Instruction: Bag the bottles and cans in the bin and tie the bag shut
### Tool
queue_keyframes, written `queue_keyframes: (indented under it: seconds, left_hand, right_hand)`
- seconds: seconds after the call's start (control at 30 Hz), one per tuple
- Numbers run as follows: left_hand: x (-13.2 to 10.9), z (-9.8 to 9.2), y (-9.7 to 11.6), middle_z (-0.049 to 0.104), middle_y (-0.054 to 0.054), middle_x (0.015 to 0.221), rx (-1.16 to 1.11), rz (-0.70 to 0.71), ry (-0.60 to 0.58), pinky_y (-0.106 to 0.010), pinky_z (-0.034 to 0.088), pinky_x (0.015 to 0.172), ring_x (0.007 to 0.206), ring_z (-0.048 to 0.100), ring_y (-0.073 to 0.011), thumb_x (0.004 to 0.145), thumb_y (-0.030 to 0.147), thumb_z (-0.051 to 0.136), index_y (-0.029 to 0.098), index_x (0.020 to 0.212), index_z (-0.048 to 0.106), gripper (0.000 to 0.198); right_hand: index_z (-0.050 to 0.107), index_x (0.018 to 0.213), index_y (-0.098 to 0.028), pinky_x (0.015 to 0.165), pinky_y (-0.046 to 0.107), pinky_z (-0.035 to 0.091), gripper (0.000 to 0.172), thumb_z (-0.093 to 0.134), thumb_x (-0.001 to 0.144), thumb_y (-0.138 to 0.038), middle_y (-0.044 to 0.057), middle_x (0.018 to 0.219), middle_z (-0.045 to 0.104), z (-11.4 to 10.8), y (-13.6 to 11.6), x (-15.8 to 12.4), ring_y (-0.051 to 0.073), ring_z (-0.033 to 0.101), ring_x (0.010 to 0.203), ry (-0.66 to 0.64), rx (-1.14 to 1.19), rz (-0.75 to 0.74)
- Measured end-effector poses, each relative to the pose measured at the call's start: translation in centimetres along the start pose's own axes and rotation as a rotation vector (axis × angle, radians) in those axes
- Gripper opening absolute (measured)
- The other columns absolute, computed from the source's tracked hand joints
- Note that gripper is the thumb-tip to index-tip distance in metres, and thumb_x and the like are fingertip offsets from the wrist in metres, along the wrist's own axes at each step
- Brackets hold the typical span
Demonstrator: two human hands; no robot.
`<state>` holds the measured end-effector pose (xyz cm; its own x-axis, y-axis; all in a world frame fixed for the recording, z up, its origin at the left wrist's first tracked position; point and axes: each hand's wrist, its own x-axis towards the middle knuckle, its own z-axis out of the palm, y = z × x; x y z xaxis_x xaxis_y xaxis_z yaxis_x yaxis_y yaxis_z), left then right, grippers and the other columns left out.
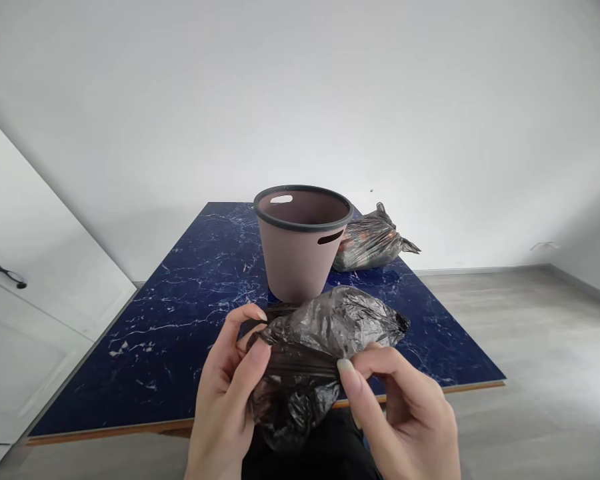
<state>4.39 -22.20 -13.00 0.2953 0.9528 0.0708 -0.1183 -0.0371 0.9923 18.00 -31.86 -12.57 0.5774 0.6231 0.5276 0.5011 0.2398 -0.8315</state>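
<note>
A thin black plastic bag point(325, 327), crumpled and partly see-through, is stretched between my two hands at the table's front edge. My left hand point(230, 380) pinches its left side between thumb and fingers. On the right, the thumb and forefinger of my right hand point(400, 400) grip the bag's edge. Part of the bag puffs out toward the table, and its lower part hangs over the edge near my lap. Just behind it stands an upright mauve trash bin point(300, 263) with a dark grey rim and cut-out handles; its bottom inside is hidden.
Behind the bin, to the right, lies a filled, knotted dark plastic bag point(373, 240). The table point(180, 320) has a blue marbled top and stands against a white wall. A white cabinet point(35, 293) with a black handle is at the left.
</note>
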Motion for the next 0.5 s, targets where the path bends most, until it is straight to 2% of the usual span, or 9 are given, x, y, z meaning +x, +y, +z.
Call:
queue_keyframes:
  seconds: [0.1,0.23,0.3,0.37,0.43,0.5]
  left_hand:
    - [0.0,0.0,0.4,0.062,-0.001,0.079,-0.028,-0.014,0.026,-0.025,0.055,0.057,0.062,0.061,-0.0170,0.093,0.061,0.069,0.028,0.120,0.061,0.044]
    - [-0.1,0.2,0.2,0.058,0.002,0.074,-0.051,-0.014,0.042,-0.023,0.049,0.052,0.056,0.054,-0.0140,0.092,0.062,0.070,0.028,0.123,0.060,0.047]
    - [-0.2,0.3,0.0,0.051,0.005,0.067,-0.037,-0.012,0.025,-0.022,0.044,0.048,0.052,0.048,-0.0125,0.090,0.063,0.073,0.030,0.125,0.060,0.050]
    - [-0.3,0.4,-0.2,0.049,0.006,0.065,-0.003,-0.006,-0.003,-0.021,0.041,0.046,0.050,0.046,-0.0121,0.089,0.064,0.073,0.031,0.129,0.058,0.054]
    - [-0.3,0.3,-0.4,0.050,0.006,0.066,0.016,-0.003,-0.035,-0.021,0.040,0.045,0.050,0.045,-0.0120,0.090,0.065,0.072,0.031,0.131,0.057,0.056]
    - [-0.1,0.1,-0.5,0.049,0.006,0.067,-0.002,-0.007,-0.061,-0.022,0.041,0.046,0.050,0.044,-0.0116,0.090,0.065,0.073,0.032,0.132,0.057,0.056]
  right_hand:
    - [0.063,0.072,-0.025,0.048,0.025,0.044,0.035,0.067,0.104,-0.040,-0.001,0.062,0.059,-0.1,0.4,0.1,0.013,0.050,0.051,-0.008,0.015,0.006]
    - [0.067,0.080,-0.025,0.047,0.024,0.046,0.030,0.066,0.105,-0.042,-0.002,0.061,0.060,-0.7,1.0,0.0,0.013,0.054,0.050,-0.083,0.039,-0.010]
    - [0.068,0.086,-0.026,0.049,0.024,0.049,0.028,0.072,0.100,-0.050,-0.001,0.065,0.065,-0.8,1.2,-0.2,0.015,0.060,0.054,-0.164,0.015,-0.042]
    - [0.066,0.086,-0.026,0.049,0.024,0.048,0.033,0.080,0.091,-0.056,-0.002,0.065,0.067,-0.7,1.3,-0.4,0.016,0.061,0.055,-0.243,-0.026,-0.037]
    - [0.060,0.079,-0.025,0.048,0.023,0.044,0.034,0.081,0.090,-0.050,-0.004,0.060,0.062,-0.4,1.3,-0.6,0.014,0.056,0.052,-0.294,-0.050,-0.012]
    - [0.057,0.075,-0.024,0.050,0.023,0.042,0.031,0.073,0.097,-0.039,-0.004,0.060,0.059,-0.2,1.3,-0.6,0.012,0.052,0.052,-0.301,-0.041,0.000]
